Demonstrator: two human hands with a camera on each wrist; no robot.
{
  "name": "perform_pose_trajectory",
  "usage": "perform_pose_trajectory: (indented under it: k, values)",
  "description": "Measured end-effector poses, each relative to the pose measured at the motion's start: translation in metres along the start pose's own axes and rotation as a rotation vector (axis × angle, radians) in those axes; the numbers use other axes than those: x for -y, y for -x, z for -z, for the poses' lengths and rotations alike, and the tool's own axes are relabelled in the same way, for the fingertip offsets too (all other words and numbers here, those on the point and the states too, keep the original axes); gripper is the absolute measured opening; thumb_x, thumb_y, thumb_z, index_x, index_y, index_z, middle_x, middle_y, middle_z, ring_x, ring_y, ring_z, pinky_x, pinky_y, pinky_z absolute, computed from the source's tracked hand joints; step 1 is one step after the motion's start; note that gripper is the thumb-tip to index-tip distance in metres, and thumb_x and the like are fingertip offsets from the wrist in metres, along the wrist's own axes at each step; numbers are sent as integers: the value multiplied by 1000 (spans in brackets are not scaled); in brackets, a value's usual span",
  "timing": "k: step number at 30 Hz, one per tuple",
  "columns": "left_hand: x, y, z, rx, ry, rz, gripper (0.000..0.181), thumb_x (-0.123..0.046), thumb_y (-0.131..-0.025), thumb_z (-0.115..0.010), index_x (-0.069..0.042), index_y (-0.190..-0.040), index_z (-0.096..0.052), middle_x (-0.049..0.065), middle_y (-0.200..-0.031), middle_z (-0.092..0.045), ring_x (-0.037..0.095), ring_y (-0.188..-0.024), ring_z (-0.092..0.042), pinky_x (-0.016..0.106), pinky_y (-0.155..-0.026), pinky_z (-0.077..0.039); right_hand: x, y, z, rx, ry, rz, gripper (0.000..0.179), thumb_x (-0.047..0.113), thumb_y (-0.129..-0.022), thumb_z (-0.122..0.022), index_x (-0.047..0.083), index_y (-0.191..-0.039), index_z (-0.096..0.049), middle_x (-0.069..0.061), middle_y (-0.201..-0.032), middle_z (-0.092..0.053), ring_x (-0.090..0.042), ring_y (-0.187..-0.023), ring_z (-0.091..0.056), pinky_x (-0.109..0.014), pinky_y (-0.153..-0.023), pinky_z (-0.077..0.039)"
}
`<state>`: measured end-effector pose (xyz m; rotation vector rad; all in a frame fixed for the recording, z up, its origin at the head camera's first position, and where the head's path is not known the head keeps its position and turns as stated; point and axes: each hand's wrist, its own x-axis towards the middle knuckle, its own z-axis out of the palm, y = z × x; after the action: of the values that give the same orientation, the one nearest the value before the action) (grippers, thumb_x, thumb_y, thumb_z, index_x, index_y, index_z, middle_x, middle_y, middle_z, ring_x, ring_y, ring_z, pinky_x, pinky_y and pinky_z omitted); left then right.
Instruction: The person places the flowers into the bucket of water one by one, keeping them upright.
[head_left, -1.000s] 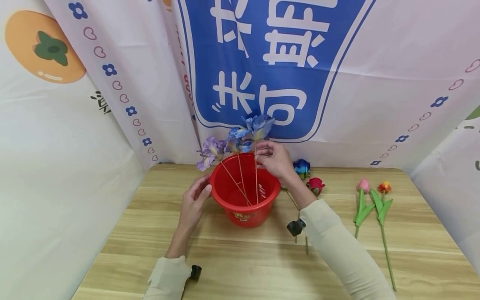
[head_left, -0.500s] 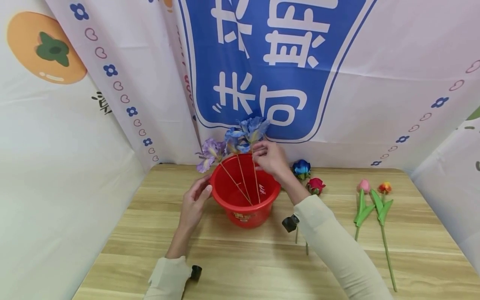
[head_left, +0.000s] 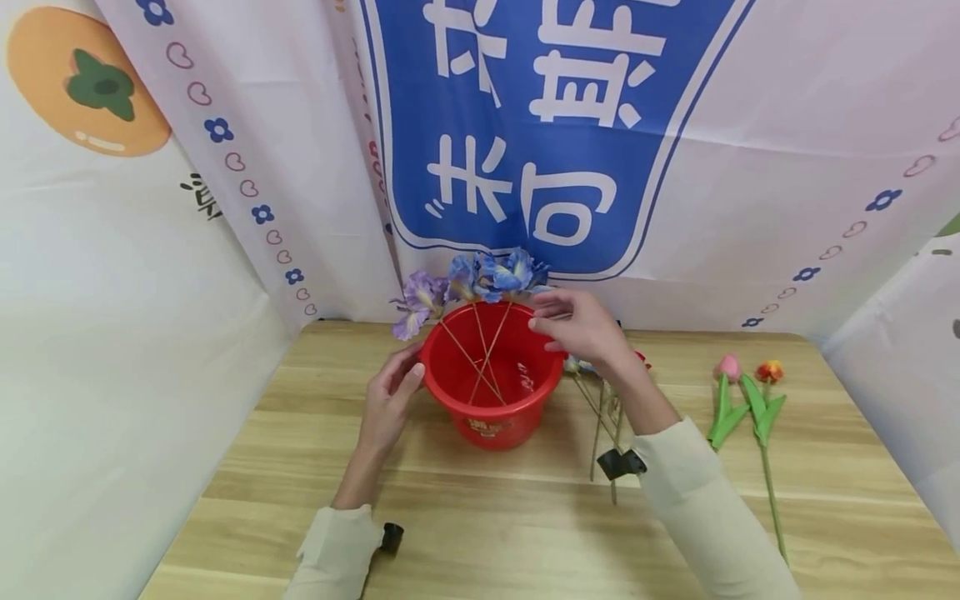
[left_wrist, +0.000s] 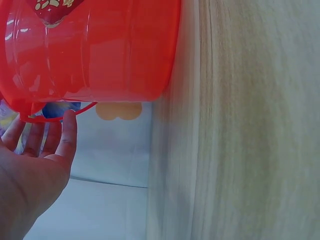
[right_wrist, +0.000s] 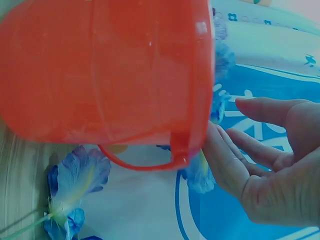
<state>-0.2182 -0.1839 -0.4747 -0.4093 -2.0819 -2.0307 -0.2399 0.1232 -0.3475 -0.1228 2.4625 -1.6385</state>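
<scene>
A red plastic bucket (head_left: 502,429) stands upright on the table. Three iris-like flowers lean inside it with heads above the far rim: a purple iris (head_left: 420,302), a blue iris (head_left: 463,278) and another blue iris (head_left: 516,272) at right. Their thin stems cross inside. My left hand (head_left: 392,398) rests with nearly straight fingers against the bucket's left rim; in the left wrist view its fingertips meet the thin red handle (left_wrist: 84,111). My right hand (head_left: 581,327) hovers at the right rim, fingers loosely spread and holding nothing, just right of the blue heads.
A pale blue flower (right_wrist: 75,175) and several stems (head_left: 600,417) lie right of the bucket, partly hidden by the right forearm. Farther right lie a pink tulip (head_left: 727,367) and an orange tulip (head_left: 769,372). A printed cloth (head_left: 735,217) hangs behind the table.
The right hand has let go of the rightmost blue iris and moved right. That iris now sits lower, its stem slanting across the others. The left hand stays at the rim.
</scene>
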Motion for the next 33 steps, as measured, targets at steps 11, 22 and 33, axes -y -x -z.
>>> perform_pose_trajectory:
  k: [11,22,33]
  values:
    - [1,0,1,-3,-8,9,43,-12,-110,-59,5,-150,-57,26,-148,-60,3,-122,-67,21,-97,-63,-15,21,25,-13,-76,41,51,14,-104,-69,2,-152,-55,-26,-142,-64,-40,-124,-69,-33,-85,-69]
    - [0,-1,1,6,-9,18,43,-13,-111,-58,3,-151,-57,23,-150,-61,5,-123,-67,21,-98,-63,-33,41,42,-89,-159,48,54,15,-105,-69,1,-155,-52,-28,-147,-60,-19,-114,-71,-26,-86,-67]
    - [2,-1,0,-10,-6,13,43,-11,-110,-60,5,-149,-57,27,-149,-60,4,-121,-68,22,-97,-63,-61,59,62,-166,-284,27,58,17,-106,-68,-5,-155,-47,-5,-126,-64,-4,-104,-72,-28,-94,-66]
